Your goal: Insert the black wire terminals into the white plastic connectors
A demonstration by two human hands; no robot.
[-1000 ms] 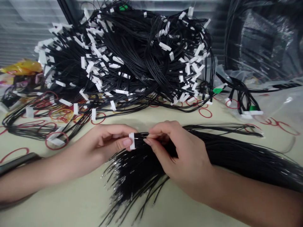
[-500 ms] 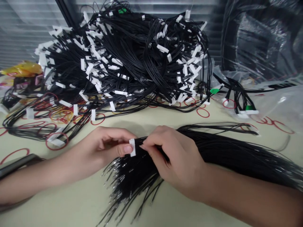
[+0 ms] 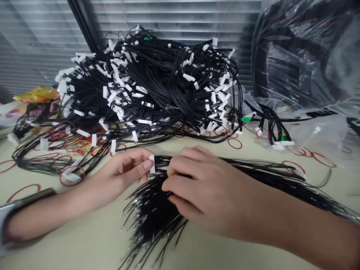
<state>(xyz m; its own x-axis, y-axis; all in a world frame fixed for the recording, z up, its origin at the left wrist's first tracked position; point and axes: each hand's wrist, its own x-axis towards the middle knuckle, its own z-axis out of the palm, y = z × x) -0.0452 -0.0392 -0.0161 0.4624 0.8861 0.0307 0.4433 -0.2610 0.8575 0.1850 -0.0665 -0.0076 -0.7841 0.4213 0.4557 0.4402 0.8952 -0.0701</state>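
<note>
A small white connector (image 3: 152, 164) is pinched between the thumb and fingers of my left hand (image 3: 132, 167). Several thin black wires (image 3: 163, 160) run from its right side and pass beneath my right hand (image 3: 205, 183). My right hand is closed, with bent fingers down on the bundle of loose black wires (image 3: 149, 210). Its fingertips are at the wires, partly hidden, so how many it grips is unclear. The bundle's bare metal-tipped ends fan out toward the lower left, and its length stretches away to the right behind my right wrist.
Behind my hands rises a large heap of black cables (image 3: 157, 82) with white connectors. Red rubber bands (image 3: 234, 142) lie scattered on the pale table (image 3: 84, 240). Clear plastic bags (image 3: 317, 131) are at the right, a yellow packet (image 3: 38, 94) at the left.
The camera view has tilted upward. My right hand has shifted from pinching beside the connector to reaching over the loose wire ends. My left hand still holds the connector.
</note>
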